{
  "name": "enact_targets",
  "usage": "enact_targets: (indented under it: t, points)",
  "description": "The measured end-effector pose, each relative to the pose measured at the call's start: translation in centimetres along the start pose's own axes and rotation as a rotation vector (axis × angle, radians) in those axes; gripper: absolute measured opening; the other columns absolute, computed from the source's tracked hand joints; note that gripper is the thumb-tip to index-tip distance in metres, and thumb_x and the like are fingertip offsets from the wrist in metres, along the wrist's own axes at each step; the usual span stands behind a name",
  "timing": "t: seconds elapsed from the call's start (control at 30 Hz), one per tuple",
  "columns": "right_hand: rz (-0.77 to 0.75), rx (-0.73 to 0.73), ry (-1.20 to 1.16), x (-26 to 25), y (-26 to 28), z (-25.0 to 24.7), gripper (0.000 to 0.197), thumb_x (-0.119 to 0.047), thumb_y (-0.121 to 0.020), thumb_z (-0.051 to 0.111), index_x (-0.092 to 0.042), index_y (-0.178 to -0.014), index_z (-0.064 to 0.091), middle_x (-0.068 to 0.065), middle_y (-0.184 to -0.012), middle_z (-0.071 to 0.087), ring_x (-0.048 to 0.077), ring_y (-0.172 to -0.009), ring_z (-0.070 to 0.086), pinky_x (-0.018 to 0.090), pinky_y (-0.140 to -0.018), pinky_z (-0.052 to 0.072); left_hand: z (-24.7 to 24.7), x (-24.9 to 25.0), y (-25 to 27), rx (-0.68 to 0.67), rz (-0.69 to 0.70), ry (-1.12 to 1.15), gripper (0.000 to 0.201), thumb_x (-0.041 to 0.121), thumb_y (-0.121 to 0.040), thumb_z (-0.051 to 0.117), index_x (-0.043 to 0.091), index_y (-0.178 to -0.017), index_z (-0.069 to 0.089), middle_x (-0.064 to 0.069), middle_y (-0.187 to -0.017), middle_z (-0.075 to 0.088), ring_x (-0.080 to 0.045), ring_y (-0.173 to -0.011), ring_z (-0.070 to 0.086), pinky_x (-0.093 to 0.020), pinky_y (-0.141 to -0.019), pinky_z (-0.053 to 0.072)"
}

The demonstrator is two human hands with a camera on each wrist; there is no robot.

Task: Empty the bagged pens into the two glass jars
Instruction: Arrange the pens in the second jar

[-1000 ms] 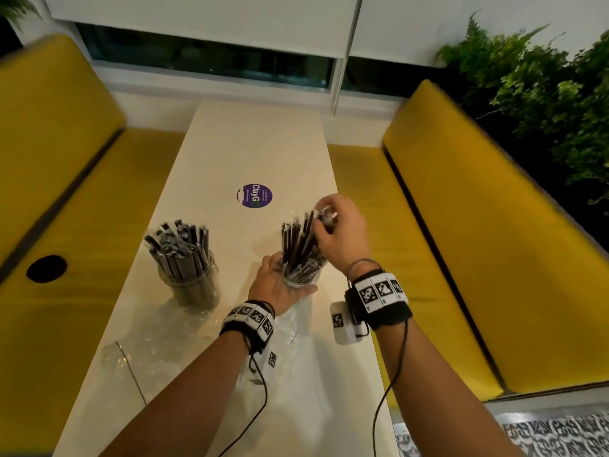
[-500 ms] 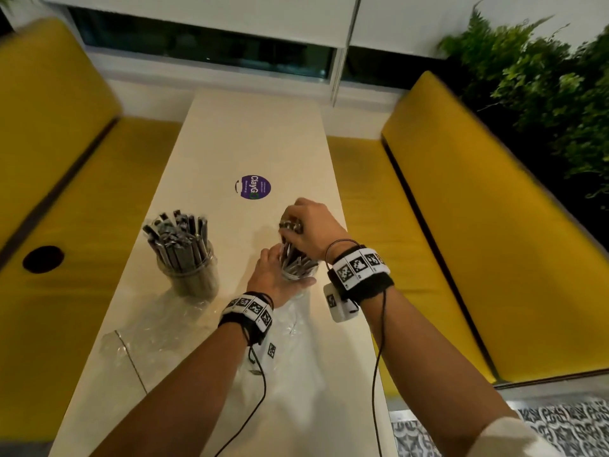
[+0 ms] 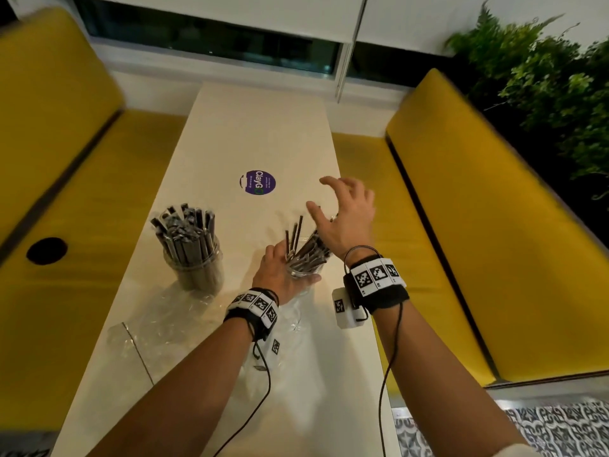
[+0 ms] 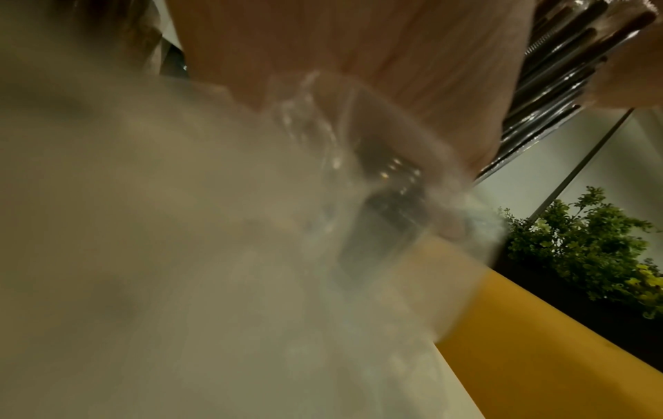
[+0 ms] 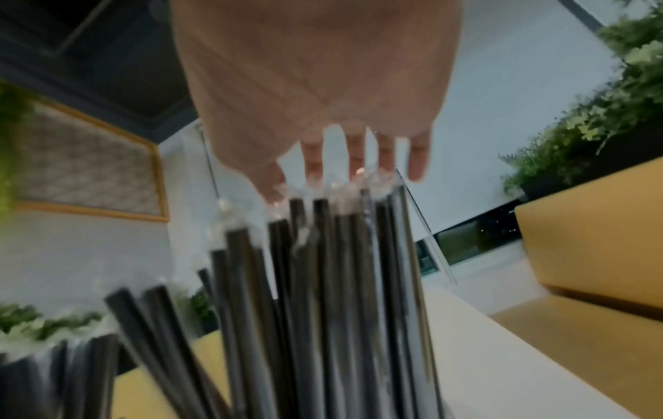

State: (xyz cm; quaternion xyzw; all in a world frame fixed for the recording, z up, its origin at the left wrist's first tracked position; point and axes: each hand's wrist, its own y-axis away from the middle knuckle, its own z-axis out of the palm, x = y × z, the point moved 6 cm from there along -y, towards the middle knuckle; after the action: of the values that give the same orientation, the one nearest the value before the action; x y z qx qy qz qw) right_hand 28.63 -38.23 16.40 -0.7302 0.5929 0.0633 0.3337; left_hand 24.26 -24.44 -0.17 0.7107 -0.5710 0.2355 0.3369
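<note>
Half a second ago the right hand [image 3: 346, 219] was pressed down on the pen tops in the nearer jar; now it has lifted clear and hangs above them with fingers spread and nothing in it, which suggests the last bundle has been let go. Nearest the person, the crumpled clear bag [image 3: 171, 321] lies flat on the pale bench [image 3: 250, 127] by the left forearm, and it looks emptied, though its folds are too blurred to be sure. Just beyond it, the left hand [image 3: 280, 275] wraps round the right glass jar [image 3: 304, 270], thumb across the near side, steadying it; the left wrist view shows the glass wall [image 4: 387, 204] close against the palm. The black pens [image 3: 304, 250] in that jar lean unevenly, a few fanned out to the left, and the right wrist view shows their wrapped tips [image 5: 323, 215] just under the open fingers [image 5: 385, 153]. Well apart to the left stands the second jar [image 3: 197, 268], packed full and upright. Farther back sits a purple round sticker [image 3: 257, 182]. By this reading the task is nearly done; the loose, leaning pens may want settling.
</note>
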Motion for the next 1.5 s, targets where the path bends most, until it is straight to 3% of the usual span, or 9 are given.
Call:
enact_targets:
  t: [0.13,0.23,0.43,0.57,0.67,0.83,1.2,1.33,1.5]
  points:
    - [0.123,-0.380,-0.190,0.4,-0.5,3.1,0.028,-0.040,-0.091,0.076,-0.022,-0.113,0.074,0.002,-0.108,0.069,0.015,-0.094,0.064,0.036,-0.090,0.057,0.0,-0.1,-0.1,-0.002,0.006,0.034,0.114,0.067,-0.068,0.088,0.014,-0.154,0.035,-0.004,-0.136,0.041,-0.026,-0.132,0.049,-0.047,-0.114,0.047]
    - [0.058,-0.210,-0.214,0.0,-0.7,1.7,0.006,-0.018,-0.092,0.075,-0.013,-0.090,0.076,-0.006,-0.083,0.068,0.000,-0.070,0.056,0.018,-0.069,0.048,0.4,-0.5,-0.2,0.005,-0.011,0.094,0.127,0.080,-0.053,0.081,0.020,-0.155,0.035,-0.002,-0.135,0.041,-0.024,-0.132,0.048,-0.047,-0.115,0.047]
    - [0.216,-0.162,0.091,1.3,1.7,1.6,0.047,-0.056,-0.105,0.042,-0.020,-0.108,0.073,0.002,-0.117,0.069,0.026,-0.116,0.056,0.043,-0.099,0.038,0.1,-0.1,0.1,0.000,0.020,0.063,0.122,0.075,-0.060,0.084,0.023,-0.158,0.034,-0.003,-0.142,0.042,-0.024,-0.136,0.047,-0.045,-0.116,0.046]
    - [-0.244,-0.240,-0.007,-2.4,3.2,-0.6,0.059,-0.075,-0.086,0.058,-0.043,-0.136,0.057,-0.008,-0.139,0.052,0.015,-0.130,0.040,0.036,-0.102,0.029,0.8,-0.9,-0.4,0.004,0.048,-0.008,0.116,0.084,-0.056,0.065,0.022,-0.152,0.042,-0.004,-0.148,0.044,-0.024,-0.137,0.048,-0.047,-0.115,0.046]
    - [-0.429,-0.471,0.185,-2.8,5.0,2.0,0.044,-0.051,-0.087,0.073,-0.032,-0.127,0.065,0.000,-0.127,0.060,0.024,-0.118,0.051,0.048,-0.101,0.043,0.6,-0.4,-0.1,-0.016,0.072,-0.079,0.099,0.079,-0.066,0.055,0.020,-0.145,0.048,-0.004,-0.145,0.049,-0.025,-0.133,0.048,-0.048,-0.110,0.049]
    - [-0.241,-0.166,-0.063,-2.8,2.1,1.0,0.033,-0.017,-0.097,0.067,-0.027,-0.128,0.061,-0.005,-0.115,0.069,0.019,-0.105,0.061,0.038,-0.097,0.044,-0.2,-0.2,0.4,-0.002,0.005,0.011,0.112,0.073,-0.065,0.082,0.030,-0.155,0.032,0.003,-0.141,0.041,-0.018,-0.132,0.047,-0.044,-0.112,0.048]
    - [-0.167,0.074,0.109,-2.6,0.5,-2.0,0.028,-0.052,-0.091,0.061,-0.036,-0.110,0.074,-0.014,-0.120,0.066,0.022,-0.110,0.051,0.038,-0.087,0.025,-0.3,-0.4,0.7,0.006,0.007,0.015,0.108,0.072,-0.067,0.083,0.024,-0.152,0.037,0.000,-0.137,0.043,-0.026,-0.135,0.050,-0.051,-0.107,0.052]
    - [-0.267,-0.313,0.205,-2.9,0.0,1.0,0.075,-0.087,-0.078,0.054,-0.052,-0.145,0.047,-0.001,-0.145,0.048,0.026,-0.126,0.045,0.043,-0.098,0.043,-0.2,-0.3,0.7,-0.010,-0.035,0.035,0.110,0.073,-0.066,0.081,0.027,-0.154,0.035,0.001,-0.143,0.040,-0.026,-0.140,0.049,-0.050,-0.112,0.049]
    - [-0.342,-0.440,0.007,-4.5,-0.2,3.3,0.016,-0.016,-0.094,0.069,-0.015,-0.110,0.071,0.005,-0.105,0.069,0.025,-0.091,0.066,0.046,-0.086,0.059,-0.1,-0.4,0.4,-0.026,-0.028,0.018,0.107,0.070,-0.067,0.082,0.028,-0.152,0.035,-0.001,-0.140,0.041,-0.027,-0.137,0.048,-0.052,-0.111,0.048]
